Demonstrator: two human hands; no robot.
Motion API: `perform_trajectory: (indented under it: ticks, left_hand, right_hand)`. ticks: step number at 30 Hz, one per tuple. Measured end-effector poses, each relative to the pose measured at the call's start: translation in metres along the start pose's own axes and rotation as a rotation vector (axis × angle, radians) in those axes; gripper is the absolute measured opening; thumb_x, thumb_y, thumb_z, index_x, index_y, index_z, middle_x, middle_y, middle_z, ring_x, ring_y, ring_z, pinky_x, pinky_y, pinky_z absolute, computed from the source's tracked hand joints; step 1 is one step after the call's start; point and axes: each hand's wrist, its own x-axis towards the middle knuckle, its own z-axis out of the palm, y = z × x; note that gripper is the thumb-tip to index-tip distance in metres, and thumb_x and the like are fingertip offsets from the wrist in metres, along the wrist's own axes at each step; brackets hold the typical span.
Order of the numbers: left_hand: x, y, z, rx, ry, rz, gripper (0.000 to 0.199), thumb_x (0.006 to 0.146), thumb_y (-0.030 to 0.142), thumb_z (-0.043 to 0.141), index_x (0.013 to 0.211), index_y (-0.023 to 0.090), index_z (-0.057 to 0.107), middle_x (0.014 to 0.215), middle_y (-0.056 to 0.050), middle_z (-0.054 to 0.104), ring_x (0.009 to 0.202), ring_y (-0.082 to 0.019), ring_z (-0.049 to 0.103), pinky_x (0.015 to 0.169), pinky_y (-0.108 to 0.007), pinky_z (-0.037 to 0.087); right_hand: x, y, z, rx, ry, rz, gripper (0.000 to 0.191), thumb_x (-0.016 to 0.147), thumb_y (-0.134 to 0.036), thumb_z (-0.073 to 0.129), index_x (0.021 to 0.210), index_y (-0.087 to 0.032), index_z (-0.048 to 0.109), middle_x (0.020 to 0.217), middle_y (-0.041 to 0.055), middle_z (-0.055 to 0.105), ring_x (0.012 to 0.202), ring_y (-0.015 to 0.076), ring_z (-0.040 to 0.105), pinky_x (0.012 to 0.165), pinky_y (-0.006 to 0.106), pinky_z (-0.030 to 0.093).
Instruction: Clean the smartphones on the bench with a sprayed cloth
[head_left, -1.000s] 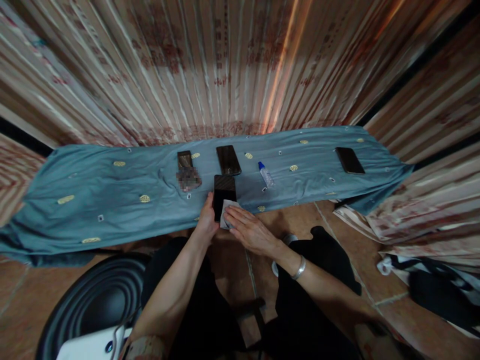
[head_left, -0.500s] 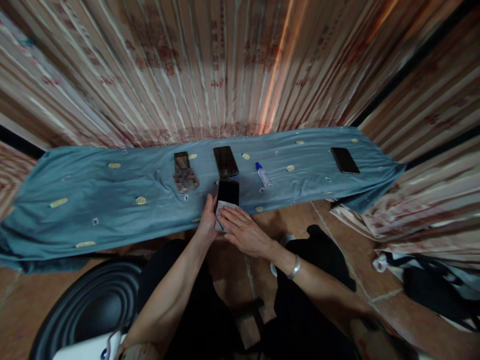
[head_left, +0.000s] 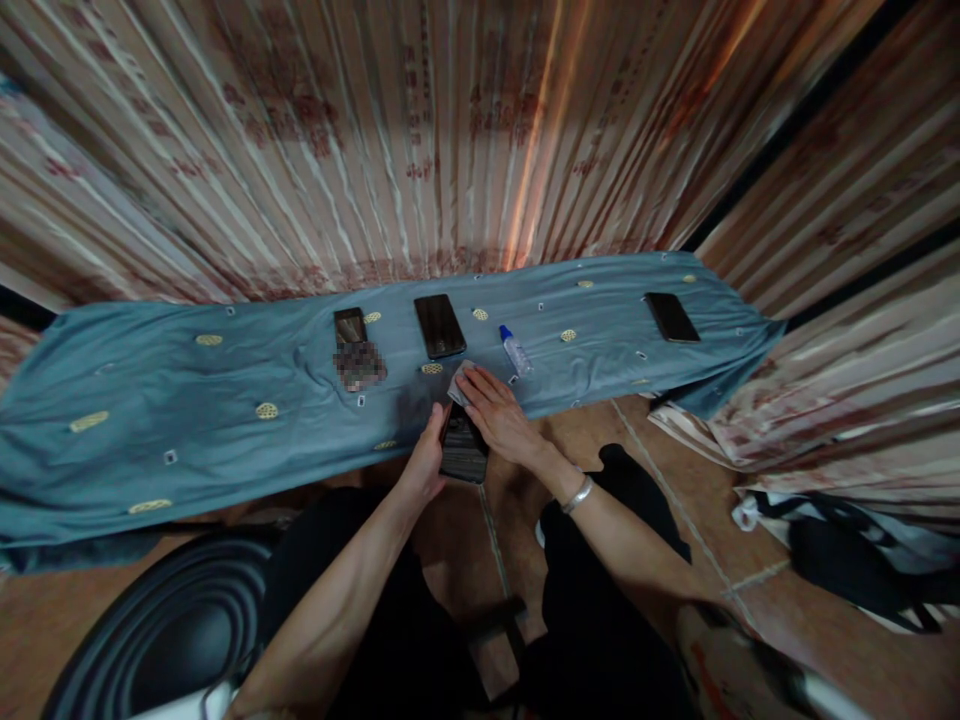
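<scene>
My left hand (head_left: 426, 455) grips a dark phone (head_left: 464, 455) by its left edge, above the floor in front of the table. My right hand (head_left: 496, 412) presses a pale grey cloth (head_left: 460, 384) with its fingers against the far end of the phone. The lower part of the screen shows bare and glossy. Just beyond my hands, a second dark phone (head_left: 440, 326) lies on the blue cloth cover. To its right is a small clear bottle (head_left: 516, 352) with a blue cap.
The long table wears a teal patterned cover (head_left: 217, 400). On it lie a smaller phone (head_left: 349, 325) beside a blurred patch at left and a black phone (head_left: 673, 317) at right. Curtains (head_left: 360, 150) hang behind. A round black ridged object (head_left: 180, 630) stands at lower left.
My right hand has slid the cloth from the near end of the phone to its far end. The phone sits closer to me, and the view has shifted slightly.
</scene>
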Motion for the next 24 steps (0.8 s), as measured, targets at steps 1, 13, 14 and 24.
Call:
perform_trajectory:
  ticks: [1, 13, 14, 24]
  left_hand:
    - [0.000, 0.000, 0.000, 0.013, -0.002, -0.006, 0.044, 0.098, 0.042, 0.039, 0.123, 0.017, 0.065, 0.114, -0.008, 0.073, 0.111, -0.021, 0.066, 0.100, -0.034, 0.049]
    - [0.003, 0.006, 0.005, 0.018, 0.124, 0.052, 0.025, 0.095, 0.027, 0.049, 0.100, 0.013, 0.069, 0.083, -0.006, 0.076, 0.085, -0.019, 0.072, 0.086, -0.032, 0.056]
    - [0.005, 0.006, 0.005, 0.009, 0.124, 0.069, 0.023, 0.094, 0.025, 0.049, 0.100, 0.013, 0.068, 0.083, -0.005, 0.076, 0.083, -0.018, 0.072, 0.085, -0.032, 0.056]
    - [0.022, 0.008, -0.008, -0.048, 0.063, 0.191, 0.022, 0.088, 0.029, 0.061, 0.101, 0.013, 0.069, 0.090, -0.006, 0.075, 0.090, -0.022, 0.071, 0.088, -0.035, 0.054]
  right_hand:
    - [0.001, 0.003, -0.001, 0.018, 0.008, 0.012, 0.050, 0.100, -0.029, 0.033, 0.149, -0.019, 0.038, 0.154, 0.0097, 0.041, 0.146, 0.0239, 0.030, 0.119, 0.049, 0.029]
    - [0.016, 0.032, 0.014, 0.945, 0.368, 0.633, 0.033, 0.082, -0.036, 0.061, 0.111, -0.023, 0.070, 0.113, 0.0028, 0.073, 0.111, 0.0231, 0.063, 0.100, 0.040, 0.048]
    - [0.017, 0.030, 0.016, 1.074, 0.370, 0.702, 0.031, 0.079, -0.036, 0.064, 0.106, -0.022, 0.071, 0.107, 0.0028, 0.075, 0.105, 0.0225, 0.066, 0.093, 0.038, 0.051]
    - [0.017, -0.002, 0.014, 1.512, 0.332, 0.789, 0.017, 0.066, -0.027, 0.078, 0.078, -0.021, 0.068, 0.076, -0.0032, 0.073, 0.072, 0.0131, 0.064, 0.070, 0.025, 0.048]
